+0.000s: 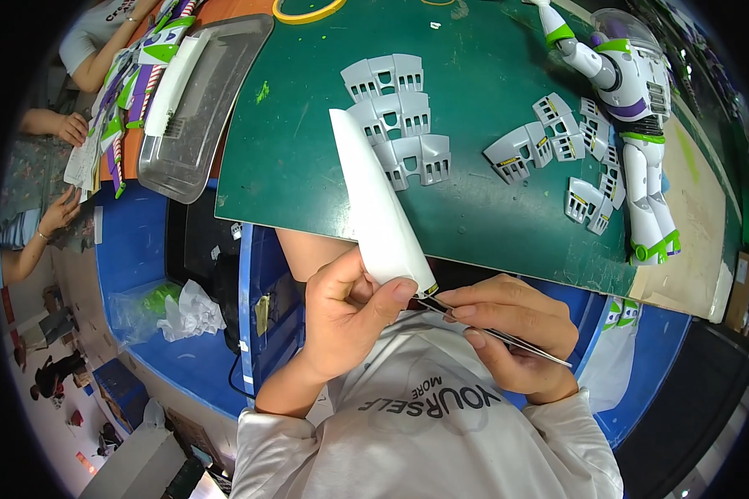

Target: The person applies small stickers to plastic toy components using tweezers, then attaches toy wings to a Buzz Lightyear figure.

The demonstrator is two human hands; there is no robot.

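Observation:
My left hand (339, 309) is closed round the lower end of a curled white sheet (373, 208), thumb on top. The sheet stands up in front of me and overlaps the table's near edge. In my right hand (520, 328) is a pair of metal tweezers (549, 356), pinched between thumb and fingers. Its tips touch or nearly touch a small dark-and-yellow label at the sheet's lower corner. Just beyond the sheet, several grey curved plastic parts (411, 158) with slots lie in a column. Similar grey parts with yellow-marked labels (520, 151) lie farther right.
A toy astronaut figure (641, 100) lies along the green tabletop's (291, 158) right side. Yellow tape (310, 15) is at the far edge. Left, a clear plastic tray (187, 154) holds a white piece. Another person's hands (66, 129) work at far left. Crumpled paper (191, 312) sits in a blue bin.

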